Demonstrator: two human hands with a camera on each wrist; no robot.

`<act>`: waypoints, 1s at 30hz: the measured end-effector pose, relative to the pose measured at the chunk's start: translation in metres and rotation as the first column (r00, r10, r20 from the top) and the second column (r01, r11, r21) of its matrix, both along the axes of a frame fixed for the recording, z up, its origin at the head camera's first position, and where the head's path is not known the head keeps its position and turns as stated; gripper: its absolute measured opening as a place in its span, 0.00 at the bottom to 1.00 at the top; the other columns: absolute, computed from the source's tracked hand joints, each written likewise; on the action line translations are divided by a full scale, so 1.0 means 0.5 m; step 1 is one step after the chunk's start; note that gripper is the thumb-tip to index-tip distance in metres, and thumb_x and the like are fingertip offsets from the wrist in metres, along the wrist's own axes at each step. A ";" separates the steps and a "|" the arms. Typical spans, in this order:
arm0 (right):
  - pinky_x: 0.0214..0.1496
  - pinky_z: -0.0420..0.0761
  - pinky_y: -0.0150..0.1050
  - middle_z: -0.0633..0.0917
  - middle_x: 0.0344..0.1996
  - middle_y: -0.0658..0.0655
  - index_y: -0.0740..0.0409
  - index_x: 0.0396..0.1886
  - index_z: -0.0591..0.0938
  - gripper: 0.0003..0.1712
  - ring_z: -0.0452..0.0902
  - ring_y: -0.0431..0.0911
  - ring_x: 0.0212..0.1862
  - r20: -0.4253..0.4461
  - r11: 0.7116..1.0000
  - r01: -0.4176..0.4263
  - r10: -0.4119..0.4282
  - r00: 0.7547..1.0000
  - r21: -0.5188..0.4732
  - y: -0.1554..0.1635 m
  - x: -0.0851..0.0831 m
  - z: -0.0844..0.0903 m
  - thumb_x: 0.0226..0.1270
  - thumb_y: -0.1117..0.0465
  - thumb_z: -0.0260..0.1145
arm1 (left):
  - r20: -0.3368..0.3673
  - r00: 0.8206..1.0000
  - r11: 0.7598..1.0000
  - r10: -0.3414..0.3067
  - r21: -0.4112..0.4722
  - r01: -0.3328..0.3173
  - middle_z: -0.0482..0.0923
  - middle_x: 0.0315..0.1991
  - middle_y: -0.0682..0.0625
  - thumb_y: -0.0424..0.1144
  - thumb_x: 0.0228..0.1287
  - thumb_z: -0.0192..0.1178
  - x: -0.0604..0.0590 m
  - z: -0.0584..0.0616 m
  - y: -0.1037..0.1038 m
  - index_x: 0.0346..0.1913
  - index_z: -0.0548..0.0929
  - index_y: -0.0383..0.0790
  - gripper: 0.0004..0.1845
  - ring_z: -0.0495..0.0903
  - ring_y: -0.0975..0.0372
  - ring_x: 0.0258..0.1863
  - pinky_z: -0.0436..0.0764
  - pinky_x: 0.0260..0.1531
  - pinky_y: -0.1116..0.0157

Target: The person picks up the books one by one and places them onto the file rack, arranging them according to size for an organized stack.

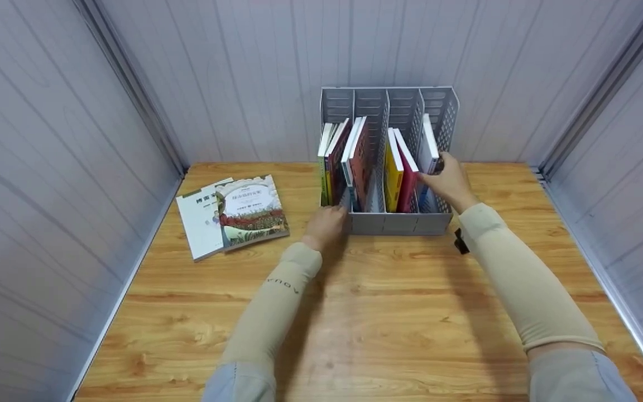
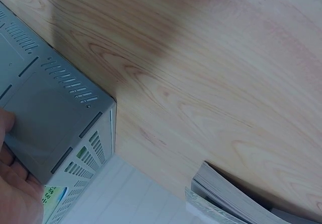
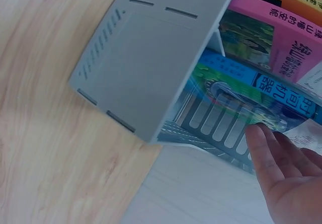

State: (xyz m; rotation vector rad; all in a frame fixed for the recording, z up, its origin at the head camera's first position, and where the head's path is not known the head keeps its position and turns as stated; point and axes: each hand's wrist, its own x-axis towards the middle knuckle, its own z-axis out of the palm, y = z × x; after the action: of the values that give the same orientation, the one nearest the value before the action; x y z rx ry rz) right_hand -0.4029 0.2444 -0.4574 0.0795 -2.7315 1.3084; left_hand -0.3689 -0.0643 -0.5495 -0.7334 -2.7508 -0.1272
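Note:
A grey file rack [image 1: 399,224] with upright books in its compartments stands against the back wall. At its front left corner, my left hand [image 1: 326,226] grips the rack's front wall; the left wrist view shows the thumb on the outer face and the fingers curled over the edge. My right hand [image 1: 449,181] is at the rightmost compartment, around a blue book [image 3: 236,90] standing there. Its thumb crosses the spine toward the neighbouring pink book [image 1: 409,184], and nearly straight fingers [image 3: 261,146] lie along the cover. The right thumb is hidden in the right wrist view.
Two paperbacks, a white book [image 1: 198,220] and an illustrated book [image 1: 252,209], lie overlapping on the wooden table [image 1: 388,312], left of the rack. A yellow book [image 1: 393,178] leans beside the pink one. A small black object [image 1: 461,242] shows near the right forearm.

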 end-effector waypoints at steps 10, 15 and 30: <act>0.79 0.73 0.63 0.75 0.73 0.76 0.73 0.80 0.66 0.45 0.72 0.69 0.75 0.045 0.999 -0.032 0.030 0.999 0.034 0.013 0.027 -0.016 0.75 0.51 0.72 | 0.009 1.000 1.000 0.009 0.023 -0.009 0.91 0.44 0.38 0.26 0.77 0.55 0.005 -0.002 -0.004 0.50 0.86 0.31 0.09 0.92 0.45 0.42 0.91 0.46 0.48; 0.76 0.77 0.62 0.79 0.69 0.77 0.77 0.74 0.72 0.39 0.76 0.68 0.70 0.041 0.998 -0.051 0.049 0.998 0.040 0.021 0.045 -0.031 0.76 0.55 0.72 | 0.011 1.000 0.999 0.000 0.034 -0.001 0.91 0.43 0.37 0.26 0.77 0.55 0.008 0.000 -0.005 0.51 0.85 0.31 0.10 0.92 0.45 0.42 0.91 0.46 0.48; 0.62 0.85 0.65 0.88 0.55 0.76 0.75 0.59 0.85 0.25 0.86 0.69 0.57 0.014 0.963 -0.122 0.122 0.992 0.239 0.032 0.081 -0.097 0.76 0.57 0.72 | 0.033 0.999 0.999 0.006 0.035 -0.007 0.91 0.46 0.37 0.25 0.77 0.55 0.002 -0.002 0.002 0.51 0.85 0.31 0.10 0.92 0.45 0.45 0.91 0.50 0.49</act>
State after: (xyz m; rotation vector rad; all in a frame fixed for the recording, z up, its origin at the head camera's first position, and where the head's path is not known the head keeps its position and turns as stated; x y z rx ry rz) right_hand -0.3623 0.2603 -0.5058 0.2726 -2.9120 0.9956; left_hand -0.3681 -0.0631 -0.5506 -0.7197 -2.7744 -0.1879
